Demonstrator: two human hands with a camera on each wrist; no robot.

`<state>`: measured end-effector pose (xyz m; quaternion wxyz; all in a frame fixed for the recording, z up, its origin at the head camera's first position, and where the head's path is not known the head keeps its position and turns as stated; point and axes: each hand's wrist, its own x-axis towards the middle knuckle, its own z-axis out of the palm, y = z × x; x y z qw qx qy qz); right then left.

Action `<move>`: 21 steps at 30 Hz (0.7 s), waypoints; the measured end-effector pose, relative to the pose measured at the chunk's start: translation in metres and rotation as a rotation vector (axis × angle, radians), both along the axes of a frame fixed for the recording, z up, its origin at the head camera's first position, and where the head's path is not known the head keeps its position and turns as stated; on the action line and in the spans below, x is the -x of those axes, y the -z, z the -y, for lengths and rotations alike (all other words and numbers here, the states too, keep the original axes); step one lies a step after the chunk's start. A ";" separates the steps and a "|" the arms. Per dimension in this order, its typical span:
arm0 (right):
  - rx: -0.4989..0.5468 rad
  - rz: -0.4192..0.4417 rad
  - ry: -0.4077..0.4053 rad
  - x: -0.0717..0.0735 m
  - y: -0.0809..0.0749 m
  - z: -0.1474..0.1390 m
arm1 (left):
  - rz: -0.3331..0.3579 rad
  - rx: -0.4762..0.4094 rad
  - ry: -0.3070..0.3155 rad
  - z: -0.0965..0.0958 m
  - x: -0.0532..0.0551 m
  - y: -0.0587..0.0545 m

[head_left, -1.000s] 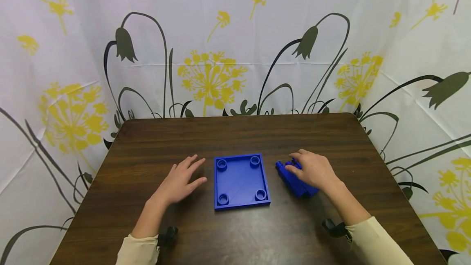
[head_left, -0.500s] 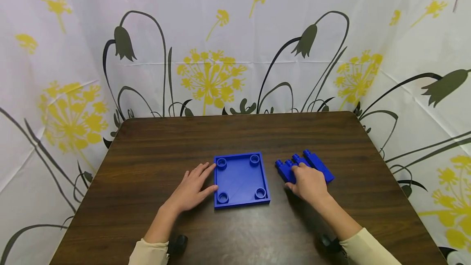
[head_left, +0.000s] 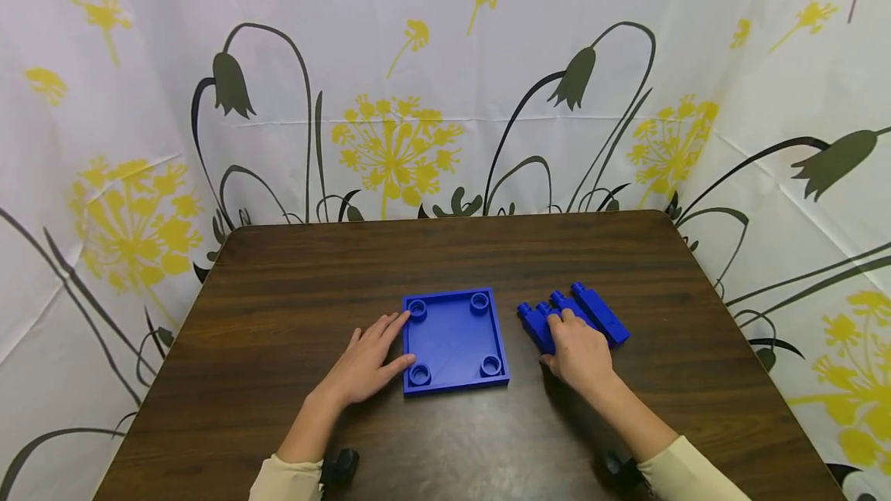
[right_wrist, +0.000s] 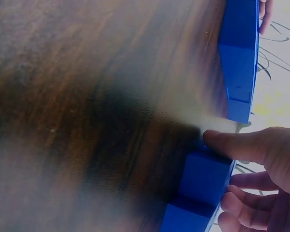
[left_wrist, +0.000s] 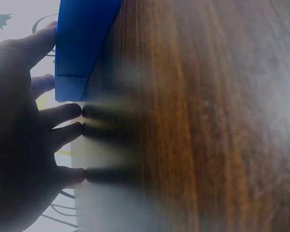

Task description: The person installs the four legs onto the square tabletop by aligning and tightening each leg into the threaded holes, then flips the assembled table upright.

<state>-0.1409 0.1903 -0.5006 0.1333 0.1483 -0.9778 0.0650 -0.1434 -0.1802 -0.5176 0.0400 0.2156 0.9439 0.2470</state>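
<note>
A blue square plate (head_left: 455, 339) with a raised rim and a round socket in each corner lies on the table. My left hand (head_left: 365, 366) rests at its left side, fingers spread, with index finger and thumb touching the rim. To the right lie several blue blocks (head_left: 600, 315) with round pegs on their far ends. My right hand (head_left: 581, 350) curls over the left ones. In the right wrist view, the thumb (right_wrist: 232, 145) is against one blue block (right_wrist: 205, 176), with fingers on its other side. The hand covers the near ends of those blocks.
Everything lies on a dark wood-grain table (head_left: 445, 447). Behind it hangs a white curtain (head_left: 431, 60) printed with flowers. A dark wrist camera (head_left: 341, 468) sits below the left hand.
My left hand has moved right and come against the plate's rim. My right hand has moved down and nearer, and the blocks now lie fanned out side by side. Little differs from half a second ago.
</note>
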 end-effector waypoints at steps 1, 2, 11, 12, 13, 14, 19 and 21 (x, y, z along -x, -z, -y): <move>0.000 -0.005 0.000 0.000 0.000 0.000 | 0.001 -0.001 0.001 0.000 0.000 0.000; -0.004 -0.011 0.000 -0.001 0.001 0.001 | 0.003 -0.002 0.002 0.000 0.000 0.000; -0.098 -0.038 -0.014 -0.007 0.005 0.004 | 0.017 -0.009 -0.013 0.001 -0.003 0.000; -0.102 -0.042 -0.018 -0.008 0.006 0.003 | 0.020 -0.009 -0.017 0.001 -0.003 0.000; -0.099 -0.046 -0.022 -0.008 0.006 0.003 | 0.023 -0.009 -0.020 0.001 -0.003 0.000; -0.094 -0.050 -0.027 -0.008 0.007 0.003 | 0.025 -0.010 -0.022 0.001 -0.003 0.000; -0.076 -0.066 -0.053 -0.008 0.007 0.001 | 0.014 -0.004 -0.029 0.001 -0.003 -0.002; -0.073 -0.066 -0.056 -0.009 0.006 0.002 | 0.010 0.001 -0.033 0.002 -0.003 -0.003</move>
